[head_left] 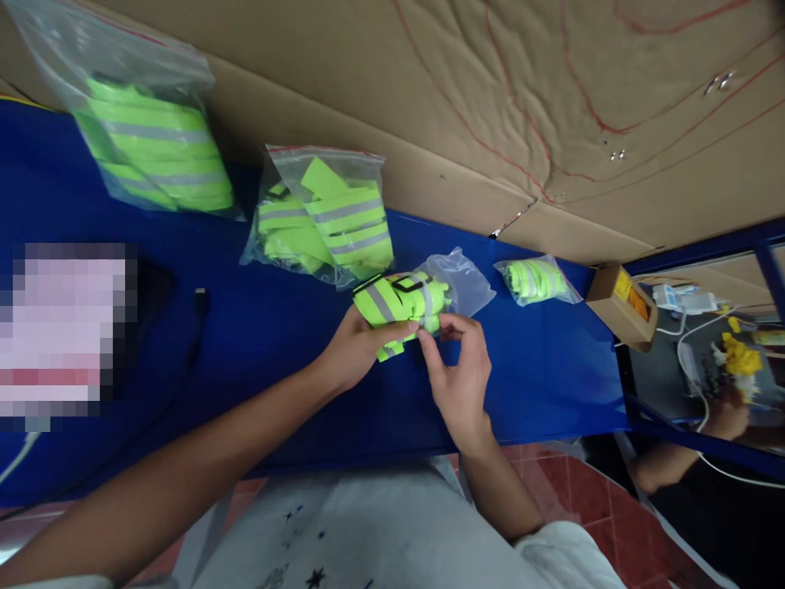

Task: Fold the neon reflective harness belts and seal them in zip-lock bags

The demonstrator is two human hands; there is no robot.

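Note:
A folded neon-yellow reflective strap (392, 304) with grey stripes and a black buckle is in front of me, above the blue table. My left hand (357, 348) is closed around its left end, thumb lying along the near side. The strap's right end is in the mouth of a small clear plastic bag (467, 282), whose loose part sticks out to the right. My right hand (459, 364) pinches at the near edge of the bag beside the strap; its fingertips are partly hidden.
Two larger zip bags of reflective straps, the left bag (159, 147) and the middle bag (349, 217), lean by the cardboard wall (441, 176). A small packed bag (533, 280) and a cardboard box (613, 311) lie right. Another person's hand (727, 413) shows far right. A cable (196, 327) crosses the left.

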